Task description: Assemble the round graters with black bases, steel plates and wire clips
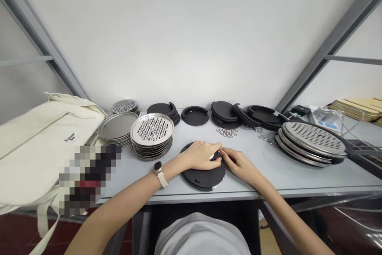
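Note:
A round black plastic holder (205,178) lies flat on the table in front of me, with a thin metal edge showing at its lower right. My left hand (203,155) rests across its top, fingers curled and gripping it near the upper right rim. At that same rim, my right hand (235,161) pinches thumb and finger together beside the left fingertips. Something small and shiny shows between the two hands, but the fingers mostly cover it. Bent wire clips (227,132) lie loose on the table just beyond.
Stacked metal grater discs (152,129) and plain metal discs (117,125) stand to the left. Black holders (195,115) line the wall. More grater discs (313,139) are piled at right, near cardboard (358,108). A cream bag (44,139) occupies the left end.

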Available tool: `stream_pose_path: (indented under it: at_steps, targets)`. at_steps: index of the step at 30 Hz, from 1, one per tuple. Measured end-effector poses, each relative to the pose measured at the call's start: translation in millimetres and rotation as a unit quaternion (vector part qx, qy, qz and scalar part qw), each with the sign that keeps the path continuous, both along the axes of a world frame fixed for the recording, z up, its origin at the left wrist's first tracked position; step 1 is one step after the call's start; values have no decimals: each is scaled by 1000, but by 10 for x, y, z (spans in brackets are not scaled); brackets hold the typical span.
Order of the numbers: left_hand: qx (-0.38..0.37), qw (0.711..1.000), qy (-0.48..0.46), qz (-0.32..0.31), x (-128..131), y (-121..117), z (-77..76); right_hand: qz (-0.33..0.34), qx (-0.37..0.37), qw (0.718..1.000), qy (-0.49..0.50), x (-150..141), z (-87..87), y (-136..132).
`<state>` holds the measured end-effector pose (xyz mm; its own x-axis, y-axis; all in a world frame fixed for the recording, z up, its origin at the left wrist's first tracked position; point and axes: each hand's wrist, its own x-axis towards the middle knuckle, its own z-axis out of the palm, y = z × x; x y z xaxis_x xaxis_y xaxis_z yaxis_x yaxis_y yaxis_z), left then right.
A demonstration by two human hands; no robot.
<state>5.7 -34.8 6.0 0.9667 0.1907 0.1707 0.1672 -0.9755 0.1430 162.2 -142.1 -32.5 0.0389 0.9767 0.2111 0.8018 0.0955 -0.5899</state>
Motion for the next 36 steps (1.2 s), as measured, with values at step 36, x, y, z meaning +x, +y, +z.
stream_pose_path:
  at_steps: [36]
  targets:
    - [12,1000,-12,-25,19,15,-42,-26,-13,1000,-4,12,-37,17]
